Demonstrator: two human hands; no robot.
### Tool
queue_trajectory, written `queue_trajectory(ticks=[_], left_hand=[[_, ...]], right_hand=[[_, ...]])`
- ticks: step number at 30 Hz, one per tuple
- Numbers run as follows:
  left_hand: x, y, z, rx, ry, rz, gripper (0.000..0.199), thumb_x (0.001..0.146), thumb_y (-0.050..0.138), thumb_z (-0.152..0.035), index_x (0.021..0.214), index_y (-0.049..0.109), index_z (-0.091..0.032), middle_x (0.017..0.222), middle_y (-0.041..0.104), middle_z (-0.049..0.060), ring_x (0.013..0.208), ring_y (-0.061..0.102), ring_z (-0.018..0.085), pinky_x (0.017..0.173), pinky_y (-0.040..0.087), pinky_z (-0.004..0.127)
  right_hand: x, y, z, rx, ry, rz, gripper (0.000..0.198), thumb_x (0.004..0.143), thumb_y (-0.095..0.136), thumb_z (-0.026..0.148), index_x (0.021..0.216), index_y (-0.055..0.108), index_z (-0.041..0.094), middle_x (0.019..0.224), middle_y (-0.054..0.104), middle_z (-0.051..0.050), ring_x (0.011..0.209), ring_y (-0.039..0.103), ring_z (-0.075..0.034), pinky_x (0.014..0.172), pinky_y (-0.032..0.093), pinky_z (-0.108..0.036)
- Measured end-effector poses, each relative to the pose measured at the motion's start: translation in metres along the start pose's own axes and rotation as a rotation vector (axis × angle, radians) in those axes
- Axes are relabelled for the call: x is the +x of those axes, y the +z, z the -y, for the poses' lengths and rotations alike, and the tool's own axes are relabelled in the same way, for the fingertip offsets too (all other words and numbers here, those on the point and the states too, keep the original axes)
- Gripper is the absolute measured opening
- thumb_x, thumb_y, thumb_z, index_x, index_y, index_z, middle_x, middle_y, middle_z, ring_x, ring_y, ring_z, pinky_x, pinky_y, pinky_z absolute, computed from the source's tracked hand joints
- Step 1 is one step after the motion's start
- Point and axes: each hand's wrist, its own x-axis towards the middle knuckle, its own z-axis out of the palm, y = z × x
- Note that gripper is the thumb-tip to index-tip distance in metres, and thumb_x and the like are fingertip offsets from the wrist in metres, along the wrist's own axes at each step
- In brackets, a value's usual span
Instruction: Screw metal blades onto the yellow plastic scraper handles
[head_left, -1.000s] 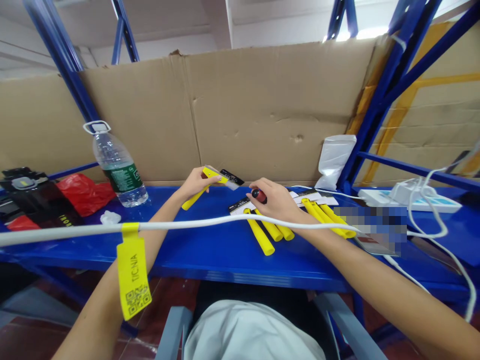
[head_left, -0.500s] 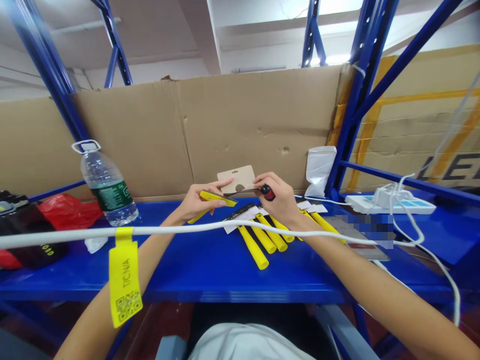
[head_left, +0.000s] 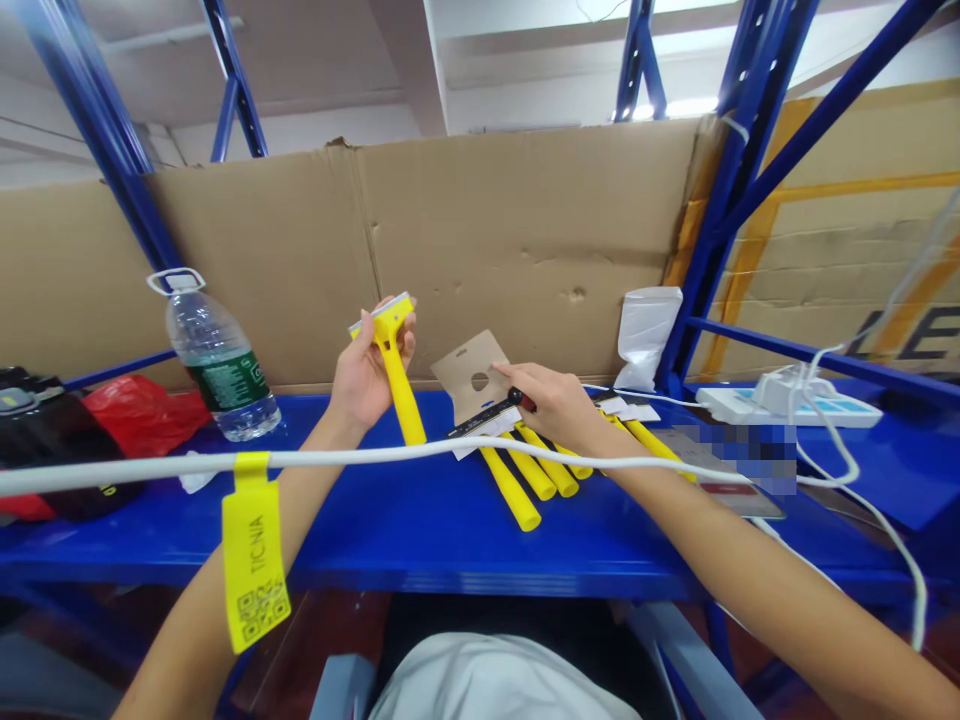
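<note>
My left hand (head_left: 367,375) is closed around the head of a yellow scraper (head_left: 403,390), its handle hanging down toward the blue table. With my right hand (head_left: 559,400) I grip a screwdriver (head_left: 523,399), of which the black and red handle end shows; its shaft is hidden. Fingers of that hand also touch the upper right edge of a brown cardboard hang card (head_left: 461,370), which has a round hole. Beneath and beside that hand lie several yellow scrapers (head_left: 512,492) with black-and-white cards at their heads, partly covered by the hand.
A white cable (head_left: 390,453) with a yellow tag (head_left: 255,560) crosses in front of the arms. A water bottle (head_left: 221,360), a red plastic bag (head_left: 146,420) and a black container (head_left: 45,440) stand left. A power strip (head_left: 795,405) and a white packet (head_left: 649,335) are right.
My left hand has moved left and up, turning the scraper so its handle points down. The hang card has come away from my left hand and lowered toward the scrapers by my right.
</note>
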Motion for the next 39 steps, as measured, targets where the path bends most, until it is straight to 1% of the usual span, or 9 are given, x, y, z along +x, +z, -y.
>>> queue_trajectory(ticks=[5, 10, 15, 19, 22, 28, 31, 34, 39], left_hand=[[-0.009, 0.019, 0.003, -0.061, 0.040, -0.037, 0.031, 0.118, 0.066, -0.046, 0.143, 0.077, -0.033, 0.156, 0.075, 0.005, 0.152, 0.068, 0.026, 0.118, 0.064, 0.031], [-0.007, 0.014, 0.015, -0.067, 0.067, -0.088, 0.038, 0.115, 0.070, -0.045, 0.152, 0.073, -0.034, 0.158, 0.074, 0.004, 0.159, 0.062, 0.027, 0.123, 0.060, 0.031], [-0.007, 0.011, 0.029, -0.035, 0.037, -0.118, 0.040, 0.116, 0.068, -0.046, 0.154, 0.071, -0.034, 0.159, 0.073, 0.004, 0.155, 0.065, 0.025, 0.123, 0.058, 0.030], [-0.011, 0.015, 0.040, 0.030, 0.005, -0.103, 0.042, 0.117, 0.066, -0.053, 0.151, 0.072, -0.029, 0.153, 0.075, 0.009, 0.145, 0.072, 0.025, 0.123, 0.057, 0.033], [-0.016, 0.017, 0.046, 0.150, -0.036, -0.063, 0.050, 0.110, 0.073, -0.062, 0.137, 0.079, -0.020, 0.143, 0.081, 0.015, 0.136, 0.077, 0.028, 0.119, 0.060, 0.038], [-0.025, 0.016, 0.050, 0.499, -0.150, 0.148, 0.062, 0.089, 0.090, -0.073, 0.106, 0.086, -0.013, 0.106, 0.089, 0.016, 0.123, 0.080, 0.038, 0.102, 0.065, 0.045], [-0.024, 0.013, 0.053, 0.586, -0.161, 0.239, 0.051, 0.078, 0.101, -0.061, 0.099, 0.089, -0.015, 0.104, 0.089, 0.011, 0.120, 0.081, 0.037, 0.107, 0.063, 0.047], [-0.023, 0.009, 0.055, 0.496, -0.251, 0.266, 0.043, 0.074, 0.104, -0.043, 0.107, 0.091, -0.018, 0.115, 0.090, 0.011, 0.124, 0.081, 0.037, 0.111, 0.063, 0.049], [-0.027, 0.008, 0.053, 0.256, -0.525, 0.248, 0.039, 0.084, 0.098, -0.032, 0.120, 0.090, -0.017, 0.132, 0.086, 0.017, 0.122, 0.083, 0.036, 0.107, 0.069, 0.047]], right_hand=[[-0.003, -0.004, 0.024, 0.124, -0.101, 0.176, 0.059, 0.095, 0.058, -0.001, 0.148, 0.070, 0.021, 0.145, 0.080, -0.013, 0.129, 0.077, -0.025, 0.089, 0.059, -0.030], [-0.008, -0.011, 0.044, 0.282, -0.164, 0.202, 0.039, 0.097, 0.061, 0.005, 0.128, 0.076, 0.024, 0.136, 0.082, -0.013, 0.124, 0.077, -0.028, 0.092, 0.059, -0.032], [-0.012, -0.011, 0.051, 0.336, -0.136, 0.172, 0.038, 0.097, 0.062, 0.013, 0.132, 0.074, 0.020, 0.120, 0.084, -0.013, 0.103, 0.079, -0.027, 0.087, 0.058, -0.033], [-0.012, -0.001, 0.053, 0.333, 0.001, 0.053, 0.019, 0.098, 0.062, 0.017, 0.112, 0.074, 0.020, 0.088, 0.080, -0.005, 0.068, 0.068, -0.018, 0.068, 0.047, -0.028], [-0.009, 0.006, 0.050, 0.298, 0.117, -0.108, 0.005, 0.101, 0.065, 0.026, 0.097, 0.068, 0.023, 0.073, 0.071, 0.000, 0.057, 0.056, -0.016, 0.063, 0.042, -0.028], [0.000, 0.001, 0.035, 0.233, 0.197, -0.251, 0.022, 0.105, 0.065, 0.040, 0.090, 0.059, 0.025, 0.068, 0.063, 0.001, 0.059, 0.054, -0.017, 0.064, 0.041, -0.028], [0.004, -0.004, 0.028, 0.225, 0.209, -0.324, 0.027, 0.107, 0.067, 0.047, 0.092, 0.060, 0.025, 0.071, 0.064, 0.000, 0.062, 0.056, -0.018, 0.065, 0.042, -0.030], [0.007, -0.009, 0.024, 0.247, 0.216, -0.388, 0.031, 0.107, 0.070, 0.052, 0.093, 0.061, 0.025, 0.075, 0.068, -0.001, 0.065, 0.058, -0.018, 0.068, 0.046, -0.031], [0.010, -0.014, 0.023, 0.280, 0.234, -0.421, 0.036, 0.107, 0.072, 0.056, 0.091, 0.060, 0.025, 0.078, 0.068, -0.001, 0.069, 0.059, -0.018, 0.072, 0.049, -0.031]])
